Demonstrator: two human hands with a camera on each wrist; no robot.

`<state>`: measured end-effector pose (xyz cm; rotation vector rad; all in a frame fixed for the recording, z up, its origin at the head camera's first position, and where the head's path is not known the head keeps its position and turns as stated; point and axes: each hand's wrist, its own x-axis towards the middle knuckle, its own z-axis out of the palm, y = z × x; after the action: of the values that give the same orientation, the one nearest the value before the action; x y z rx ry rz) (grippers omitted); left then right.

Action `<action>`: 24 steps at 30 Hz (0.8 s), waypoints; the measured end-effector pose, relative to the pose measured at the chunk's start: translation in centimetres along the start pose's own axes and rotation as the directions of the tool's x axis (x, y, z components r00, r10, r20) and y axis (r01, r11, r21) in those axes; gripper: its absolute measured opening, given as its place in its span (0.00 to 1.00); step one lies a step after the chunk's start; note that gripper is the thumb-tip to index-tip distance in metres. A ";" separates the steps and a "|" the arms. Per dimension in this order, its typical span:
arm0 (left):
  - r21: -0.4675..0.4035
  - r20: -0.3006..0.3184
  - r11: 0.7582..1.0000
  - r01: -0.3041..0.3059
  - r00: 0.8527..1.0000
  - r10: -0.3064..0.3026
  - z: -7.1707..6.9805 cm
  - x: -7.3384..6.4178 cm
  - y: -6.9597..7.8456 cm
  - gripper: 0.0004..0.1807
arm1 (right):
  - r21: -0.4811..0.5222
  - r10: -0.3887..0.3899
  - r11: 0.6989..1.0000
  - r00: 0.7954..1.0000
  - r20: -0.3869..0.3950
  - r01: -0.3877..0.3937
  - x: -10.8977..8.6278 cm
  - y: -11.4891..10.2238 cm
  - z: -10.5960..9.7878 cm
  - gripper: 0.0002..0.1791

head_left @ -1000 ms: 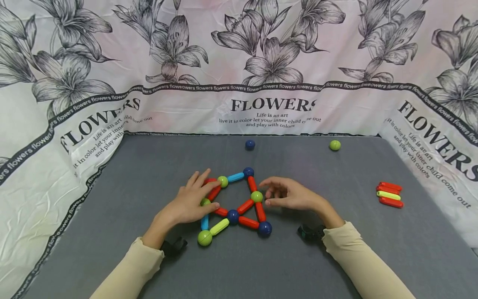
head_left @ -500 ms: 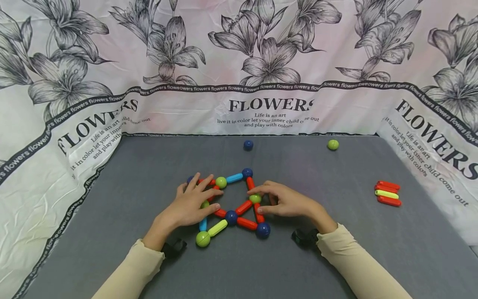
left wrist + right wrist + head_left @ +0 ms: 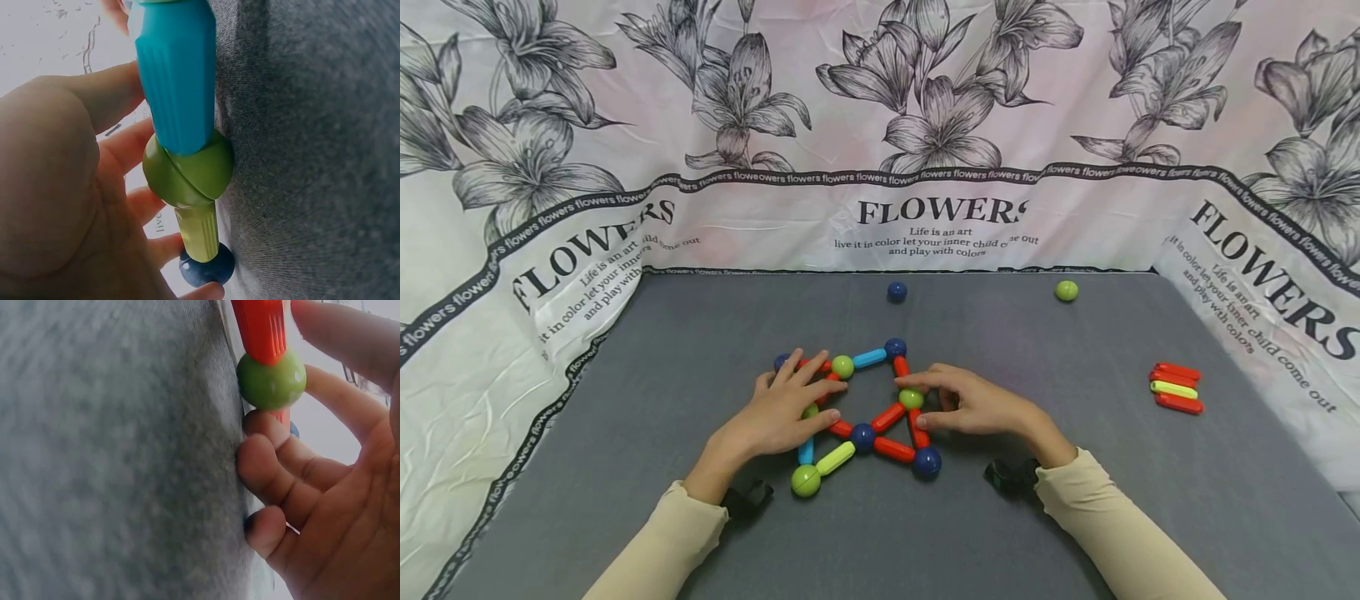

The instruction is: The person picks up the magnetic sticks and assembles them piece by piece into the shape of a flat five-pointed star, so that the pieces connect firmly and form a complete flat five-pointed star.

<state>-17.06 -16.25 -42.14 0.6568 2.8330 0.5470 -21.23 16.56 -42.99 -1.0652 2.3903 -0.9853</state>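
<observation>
A flat frame of magnetic building sticks and balls point(image 3: 895, 449) lies on the grey table, made of red, blue and yellow-green sticks joined by navy and green balls. Over its left side, my left hand point(image 3: 778, 408) rests with fingers spread and hides part of several sticks. The left wrist view shows a light-blue stick point(image 3: 176, 81), a green ball point(image 3: 187, 169) and a yellow-green stick point(image 3: 200, 232) beside that palm. My right hand point(image 3: 973, 402) has its thumb and index finger about the right green ball point(image 3: 912, 399), its other fingers curled against the table.
Toward the back of the table lie a loose navy ball point(image 3: 897, 292) and a loose green ball point(image 3: 1066, 290). Red and yellow-green sticks point(image 3: 1176, 389) are lined up at the right. A flower-printed cloth point(image 3: 925, 217) borders the table behind.
My right hand has moved left, from beside the frame onto its right green ball. The left hand has shifted slightly, uncovering the navy ball at the far left corner.
</observation>
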 end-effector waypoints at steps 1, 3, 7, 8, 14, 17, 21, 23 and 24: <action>-0.001 0.000 1.000 -0.003 1.000 0.003 0.0 0.0 0.0 0.24 | 0.007 -0.002 1.000 1.000 -0.007 0.002 0.0 0.1 -0.1 0.33; -0.005 0.002 1.000 -0.012 1.000 0.012 -0.1 0.0 0.0 0.23 | 0.023 -0.002 1.000 1.000 -0.029 0.003 -0.2 0.2 -0.3 0.33; -0.016 0.011 1.000 -0.021 1.000 0.021 0.0 0.0 0.1 0.21 | 0.031 0.016 0.999 0.996 -0.091 -0.013 -0.7 0.8 -1.0 0.33; -0.018 0.013 1.000 -0.022 1.000 0.022 0.0 -0.1 0.1 0.21 | 0.032 0.022 0.999 0.994 -0.110 -0.018 -0.9 1.0 -1.2 0.32; -0.022 0.012 1.000 -0.015 1.000 0.016 0.0 -0.1 0.0 0.21 | 0.033 0.035 0.999 0.967 -0.254 -0.027 -2.8 2.0 -2.2 0.28; -0.046 0.008 0.999 -0.013 1.000 0.014 -0.1 -0.1 -0.2 0.21 | 0.009 0.030 1.000 0.936 -0.350 -0.029 -4.4 2.9 -2.9 0.22; -0.096 -0.016 0.995 -0.021 1.000 0.019 -0.4 -0.2 -0.5 0.19 | -0.029 0.043 0.997 0.877 -0.479 -0.065 -7.4 4.4 -4.2 0.13; -0.122 -0.036 0.992 -0.032 0.999 0.027 -0.6 -0.2 -0.8 0.19 | -0.046 0.064 0.993 0.844 -0.533 -0.105 -9.2 4.9 -5.0 0.11; -0.130 -0.043 0.991 -0.036 0.999 0.031 -0.7 -0.2 -0.9 0.19 | -0.061 0.072 0.990 0.826 -0.559 -0.128 -10.2 5.2 -5.5 0.11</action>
<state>-17.42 -17.24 -41.86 0.6770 2.7986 0.7530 -20.17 29.22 -42.60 -0.7338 2.9477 -1.2943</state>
